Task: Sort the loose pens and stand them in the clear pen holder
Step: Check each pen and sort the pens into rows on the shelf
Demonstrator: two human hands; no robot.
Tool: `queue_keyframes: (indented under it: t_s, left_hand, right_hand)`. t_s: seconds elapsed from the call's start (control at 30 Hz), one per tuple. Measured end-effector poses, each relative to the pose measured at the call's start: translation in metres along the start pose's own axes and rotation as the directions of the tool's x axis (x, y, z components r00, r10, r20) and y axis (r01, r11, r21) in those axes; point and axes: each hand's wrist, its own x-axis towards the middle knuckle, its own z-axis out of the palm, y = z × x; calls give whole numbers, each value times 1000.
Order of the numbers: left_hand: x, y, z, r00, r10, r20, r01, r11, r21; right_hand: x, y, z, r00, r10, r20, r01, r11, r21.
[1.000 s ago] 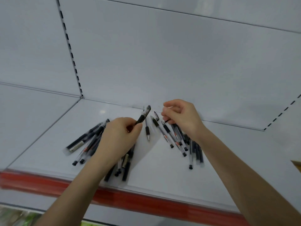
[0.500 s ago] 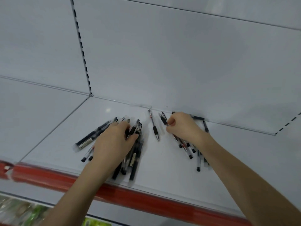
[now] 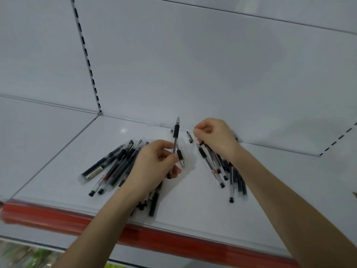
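My left hand [image 3: 154, 167] pinches a clear pen with a black grip [image 3: 175, 134], lifted off the shelf with its tip pointing up. Beneath and left of that hand lies a pile of several black and clear pens [image 3: 114, 165]. A single pen [image 3: 180, 157] lies between the hands. My right hand [image 3: 216, 138] hovers with curled fingers over a second pile of pens [image 3: 229, 175], thumb and forefinger pinched together with nothing visible between them. The clear pen holder is not in view.
The pens lie on a white shelf [image 3: 193, 200] with a red front strip [image 3: 173, 242]. A white back panel rises close behind, with a slotted upright [image 3: 87, 55] at the left. A small black cap [image 3: 189, 136] lies near the back edge.
My left hand has lifted one pen from beside the left pile and holds it tip up. My right hand has risen from pressing on the right pile.
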Motion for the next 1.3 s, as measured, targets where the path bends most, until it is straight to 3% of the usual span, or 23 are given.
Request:
queue_keyframes:
  t_s: [0.1,0.23,0.3,0.4,0.5,0.6,0.87,1.0,1.3]
  left_hand:
    - [-3,-1,-8,1000,-3,-18,3,1000,-7]
    - [-6,-4,-17,999,22,-47,-20,998,57]
    - [-7,-6,-20,997,29,-67,-22,995,96]
    - [-7,-9,-24,996,38,-80,-28,992,120]
    - [-8,-10,-25,992,81,-92,-67,988,139]
    - [-11,-6,-23,982,167,-89,-148,971,187]
    - [-11,-1,-10,963,269,-5,-259,932,254]
    - [-13,1,-3,958,286,14,-280,924,260]
    - [-18,3,-7,952,305,-2,-294,920,259]
  right_hand:
    - [21,6,7,1000,-13,9,16,936,-351]
    - [42,9,30,986,76,151,35,784,-620]
    - [47,10,35,987,61,149,52,755,-653]
    - [41,7,30,994,12,105,49,832,-553]
    - [30,1,13,997,-35,73,52,970,-239]
    - [13,-8,-12,985,-72,157,66,997,42]
    - [-19,-19,-55,954,-248,167,240,968,69]
    - [-26,-20,-57,947,-251,201,243,968,65]
    - [-37,-22,-40,942,-252,224,199,952,234]
